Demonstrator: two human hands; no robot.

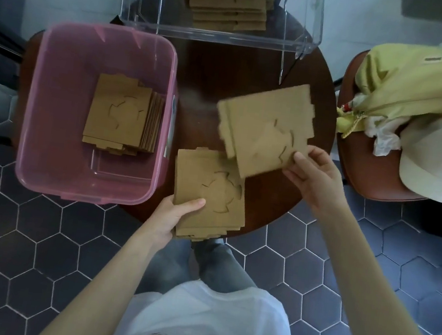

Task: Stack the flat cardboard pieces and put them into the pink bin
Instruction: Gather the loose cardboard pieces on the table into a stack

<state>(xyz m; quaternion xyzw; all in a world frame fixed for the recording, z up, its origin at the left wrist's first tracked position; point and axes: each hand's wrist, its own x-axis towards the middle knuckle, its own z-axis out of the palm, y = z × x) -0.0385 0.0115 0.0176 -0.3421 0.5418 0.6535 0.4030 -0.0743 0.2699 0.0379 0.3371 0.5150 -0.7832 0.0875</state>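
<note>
The left hand [176, 216] pinches the cardboard stack [209, 194] on the round table [205, 85] at 6 o'clock, the right hand [314, 172] pinches a tilted cardboard piece [265, 125] at 3 o'clock, and the pink bin [51, 115] with stacked pieces sits at 9 o'clock.

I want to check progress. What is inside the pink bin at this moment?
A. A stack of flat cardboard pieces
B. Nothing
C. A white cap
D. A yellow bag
A: a stack of flat cardboard pieces lies on the bottom of the pink bin, while each hand holds more pieces over the table.
</note>
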